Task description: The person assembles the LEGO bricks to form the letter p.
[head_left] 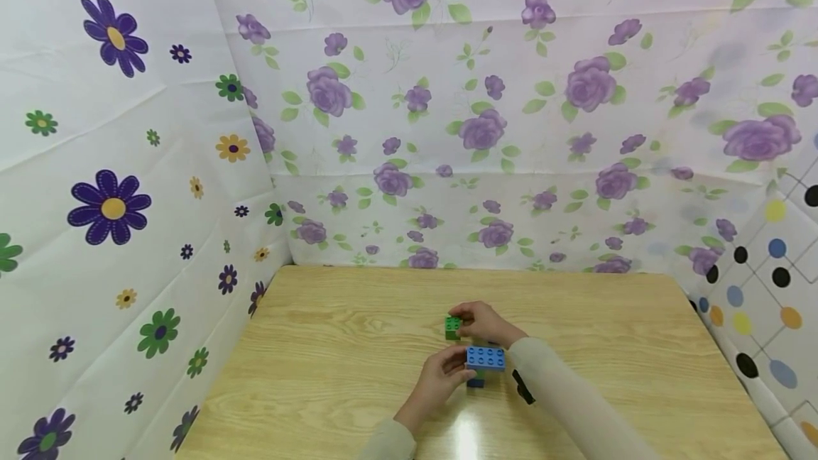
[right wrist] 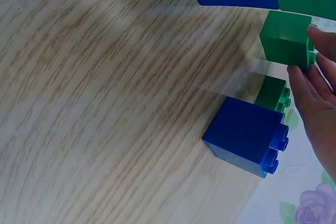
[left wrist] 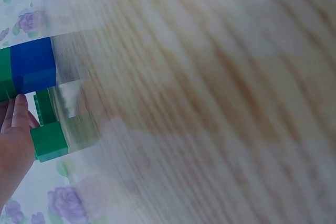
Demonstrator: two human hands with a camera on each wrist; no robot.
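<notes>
My left hand (head_left: 439, 375) holds the side of an upright stack of toy building bricks, thumb in front and fingers behind. A light blue eight-stud brick (head_left: 486, 358) tops that stack, with green below and a dark blue brick (left wrist: 34, 64) at the base. Beyond the stack, my right hand (head_left: 484, 323) pinches a small green brick (right wrist: 285, 36) by its studded end, thumb on one side and fingers on the other. Close by stand a second green brick (right wrist: 271, 93) and a blue brick (right wrist: 242, 134), both mostly hidden behind the right hand in the head view.
The bricks are on a light wood-grain table (head_left: 345, 346). Flowered cloth (head_left: 447, 126) hangs along its back edge, and patterned sheets (head_left: 128, 268) close off the sides. A black strap piece (head_left: 522, 387) shows under the right forearm, which crosses beside the stack.
</notes>
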